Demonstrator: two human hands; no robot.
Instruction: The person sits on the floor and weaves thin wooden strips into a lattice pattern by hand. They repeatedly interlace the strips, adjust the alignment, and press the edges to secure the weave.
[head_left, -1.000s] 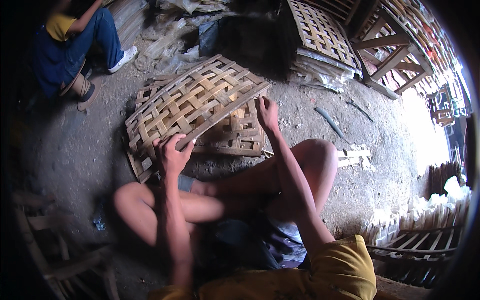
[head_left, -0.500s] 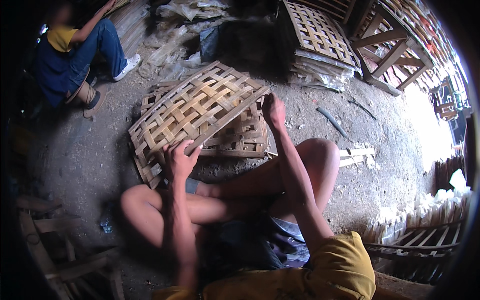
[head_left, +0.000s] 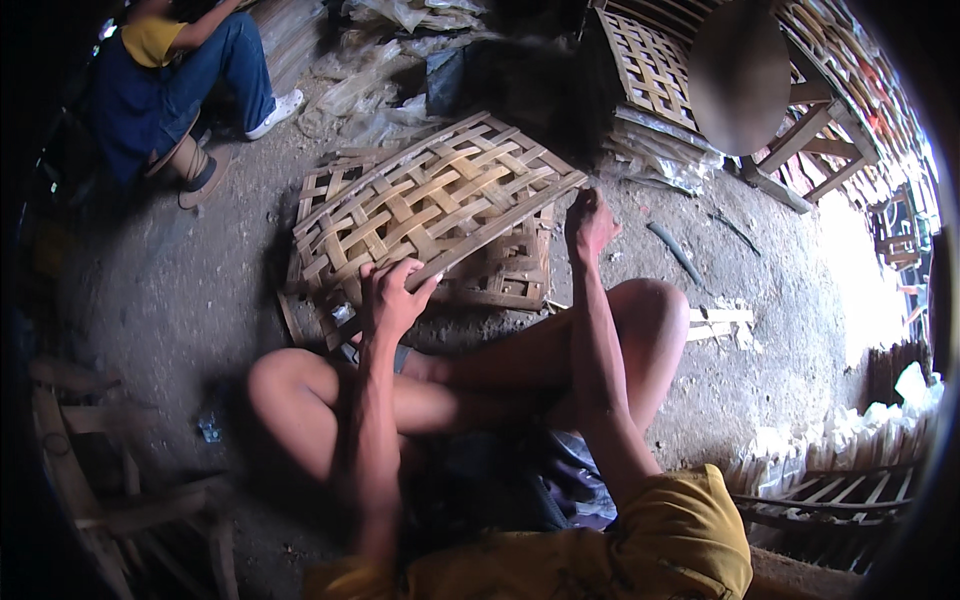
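Note:
A woven bamboo panel (head_left: 440, 195) with wooden edge strips lies slanted above a stack of similar slatted frames (head_left: 515, 270). My left hand (head_left: 392, 300) is closed on its near edge, thumb along the strip. At the right corner, my right hand (head_left: 592, 228) is a closed fist against the panel; its fingertips are hidden. My bare legs are folded just in front of the stack.
Another person (head_left: 190, 90) sits at the far left. A stack of woven panels and plastic sheets (head_left: 655, 150) stands at the back beside a wooden frame (head_left: 810, 150). A blurred brown oval (head_left: 740, 75) overlaps them. Dark strips (head_left: 675, 255) lie right; a wooden rack (head_left: 850, 485) stands lower right.
The woven panel has shifted right over the stack, with both hands moving along with it. The view has shifted slightly, and a blurred brown oval has appeared at the upper right.

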